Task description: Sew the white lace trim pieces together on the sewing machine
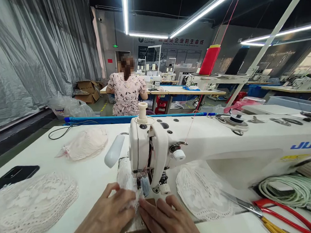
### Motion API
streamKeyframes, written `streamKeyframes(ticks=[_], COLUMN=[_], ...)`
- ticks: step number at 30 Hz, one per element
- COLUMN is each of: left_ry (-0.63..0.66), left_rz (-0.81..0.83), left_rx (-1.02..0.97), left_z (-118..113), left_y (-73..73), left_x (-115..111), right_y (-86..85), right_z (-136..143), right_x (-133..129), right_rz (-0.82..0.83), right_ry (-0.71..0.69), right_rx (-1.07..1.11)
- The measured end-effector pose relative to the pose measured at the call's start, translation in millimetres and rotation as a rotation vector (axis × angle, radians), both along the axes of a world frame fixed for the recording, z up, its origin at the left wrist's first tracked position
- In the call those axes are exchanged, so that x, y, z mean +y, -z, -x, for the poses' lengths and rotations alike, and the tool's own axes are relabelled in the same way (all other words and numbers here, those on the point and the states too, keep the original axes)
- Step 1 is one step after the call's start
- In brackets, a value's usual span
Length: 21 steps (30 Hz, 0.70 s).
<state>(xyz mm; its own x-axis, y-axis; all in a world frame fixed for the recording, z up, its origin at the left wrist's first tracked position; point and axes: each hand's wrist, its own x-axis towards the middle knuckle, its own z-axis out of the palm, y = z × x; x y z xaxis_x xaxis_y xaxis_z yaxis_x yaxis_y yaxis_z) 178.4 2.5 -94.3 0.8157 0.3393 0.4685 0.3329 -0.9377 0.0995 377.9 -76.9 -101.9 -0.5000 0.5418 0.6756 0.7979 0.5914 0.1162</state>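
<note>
A white lace piece (pixel 125 178) lies under the presser foot of the white sewing machine (pixel 147 145). My left hand (pixel 111 208) is closed on the lace just left of the needle area, its fingers bent. Close beside it, my right hand (pixel 166 218) pinches the edge of the same lace in front of the foot, fingertips together. The exact grip is partly hidden by the fingers. Right of the needle lies a stack of white lace pieces (pixel 200 191), and a larger stack of lace (pixel 31 206) rests at the left.
Scissors (pixel 258 208) with red and yellow handles lie at the right by a coil of pale green cord (pixel 291 190). A phone (pixel 16 176) and pale fabric pieces (pixel 85 144) are on the left tabletop. Ahead, a person (pixel 128 93) sits at another table.
</note>
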Motion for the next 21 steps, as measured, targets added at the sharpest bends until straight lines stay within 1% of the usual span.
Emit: streamKeyframes(ticks=[3,6,10,14,16,21], left_ry=[0.043,0.037,0.003,-0.051,-0.052,-0.046], left_rz=[-0.075,-0.132,-0.193,-0.278,-0.297,-0.323], left_rx=[-0.076,-0.147,-0.128,-0.09,-0.081,-0.13], left_z=[2.1,-1.6,-9.4,-12.8,-12.8,-9.9], left_y=[3.6,4.9,1.2,-1.4,-0.7,4.3], left_x=[-8.2,-9.7,-11.9,-14.6,-15.4,-16.4], right_y=[-3.3,-5.8,-5.6,-4.2,-5.3,-9.3], right_z=[2.2,4.2,4.9,4.6,4.8,7.0], right_x=[-0.6,-0.1,0.1,-0.6,-0.8,-0.1], right_rz=[-0.029,-0.088,-0.131,-0.117,-0.104,-0.102], right_ry=[-0.003,0.003,0.019,0.032,0.04,0.038], right_rx=[0.034,0.041,0.025,0.015,0.012,0.045])
